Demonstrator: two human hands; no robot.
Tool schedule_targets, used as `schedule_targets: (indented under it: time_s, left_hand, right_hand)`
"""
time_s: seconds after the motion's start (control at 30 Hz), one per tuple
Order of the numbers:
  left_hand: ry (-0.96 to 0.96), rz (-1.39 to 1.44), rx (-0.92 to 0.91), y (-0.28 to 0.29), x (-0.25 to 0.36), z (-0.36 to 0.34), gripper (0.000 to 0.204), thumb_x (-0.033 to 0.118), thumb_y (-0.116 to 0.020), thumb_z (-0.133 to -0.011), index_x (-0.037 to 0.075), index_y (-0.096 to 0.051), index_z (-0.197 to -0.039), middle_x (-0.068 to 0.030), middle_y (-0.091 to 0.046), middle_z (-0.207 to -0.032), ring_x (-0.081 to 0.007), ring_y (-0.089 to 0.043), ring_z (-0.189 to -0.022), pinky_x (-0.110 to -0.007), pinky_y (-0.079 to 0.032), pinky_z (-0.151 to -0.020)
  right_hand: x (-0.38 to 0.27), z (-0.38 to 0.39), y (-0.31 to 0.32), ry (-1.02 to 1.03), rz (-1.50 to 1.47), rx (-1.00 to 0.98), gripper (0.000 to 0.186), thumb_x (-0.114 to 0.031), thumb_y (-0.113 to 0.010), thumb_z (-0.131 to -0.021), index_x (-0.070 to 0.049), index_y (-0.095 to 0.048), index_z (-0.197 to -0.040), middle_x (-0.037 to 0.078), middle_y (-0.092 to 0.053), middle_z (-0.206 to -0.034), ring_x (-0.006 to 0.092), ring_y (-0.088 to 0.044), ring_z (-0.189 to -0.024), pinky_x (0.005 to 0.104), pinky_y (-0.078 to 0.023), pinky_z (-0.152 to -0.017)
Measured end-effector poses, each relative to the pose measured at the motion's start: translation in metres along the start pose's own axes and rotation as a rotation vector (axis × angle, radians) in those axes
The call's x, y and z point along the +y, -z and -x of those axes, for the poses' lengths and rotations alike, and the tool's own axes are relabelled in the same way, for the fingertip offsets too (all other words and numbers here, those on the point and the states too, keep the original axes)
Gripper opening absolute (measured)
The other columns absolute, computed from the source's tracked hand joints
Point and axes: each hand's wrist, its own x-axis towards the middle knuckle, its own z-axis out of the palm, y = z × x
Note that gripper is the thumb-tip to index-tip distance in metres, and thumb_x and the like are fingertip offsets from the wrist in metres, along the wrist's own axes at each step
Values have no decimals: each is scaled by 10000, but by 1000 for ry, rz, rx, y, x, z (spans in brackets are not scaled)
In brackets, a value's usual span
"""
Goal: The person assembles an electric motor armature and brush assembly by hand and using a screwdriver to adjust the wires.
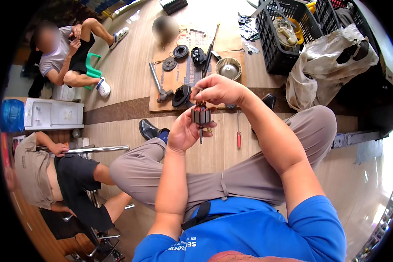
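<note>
A motor armature with a grey laminated core, copper windings and a thin shaft stands upright between my hands, shaft end down. My left hand is closed around the core from the left and below. Above it, my right hand pinches at the upper, copper-wound end; its fingers hide that tip. Just beyond, a black round motor part lies on the cardboard, beside a hammer. A screwdriver with a red handle lies on the floor to the right of my hands.
On the cardboard lie a fan impeller, a black ring, a grey disc and a black motor piece. Black crates and a dirty white sack stand right. Two people sit left, one on a green stool.
</note>
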Motion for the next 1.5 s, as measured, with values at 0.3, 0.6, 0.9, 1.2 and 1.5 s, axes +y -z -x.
schedule_targets:
  time_s: [0.3, 0.6, 0.9, 1.2, 1.5]
  left_hand:
    - [-230, -679, 434, 8, 6, 20, 558, 67, -789, -766, 56, -461, -1218, -73, -631, -936, -78, -506, -602, -205, -373, -497]
    - [-342, -764, 536, 28, 10, 19, 538, 30, -777, -784, 42, -449, -1210, -43, -648, -884, -44, -497, -595, -183, -354, -478]
    - [-397, -825, 539, 25, 7, 18, 491, 39, -784, -784, 39, -478, -1168, 0, -600, -821, -29, -474, -581, -173, -337, -461]
    - [-457, -841, 571, 24, 3, 17, 428, 65, -776, -806, 43, -482, -1116, 22, -567, -776, -23, -432, -538, -174, -321, -442]
    - [-563, -895, 637, 29, -1, 14, 344, 94, -741, -851, 53, -486, -1078, 45, -516, -726, -17, -399, -514, -184, -296, -425]
  right_hand:
    - [3, -13, -30, 193, 592, 283, 267, -190, -667, -848, 9, -670, -1025, 168, -686, -867, 236, -660, -804, 347, -509, -761]
    - [-10, 12, -52, 68, 1065, 119, 204, -138, -597, -836, -55, -689, -998, 202, -659, -839, 369, -644, -809, 429, -507, -742]
    - [-4, 11, -56, 87, 965, 85, 237, -134, -594, -838, -66, -695, -1041, 211, -660, -834, 364, -650, -785, 416, -514, -725]
    - [7, 8, -60, 70, 876, 117, 260, -117, -569, -848, -53, -690, -1070, 200, -680, -863, 346, -664, -807, 401, -521, -753]
    - [32, -1, -66, -5, 699, 198, 245, -124, -547, -879, -61, -688, -1069, 208, -669, -817, 326, -665, -744, 396, -514, -714]
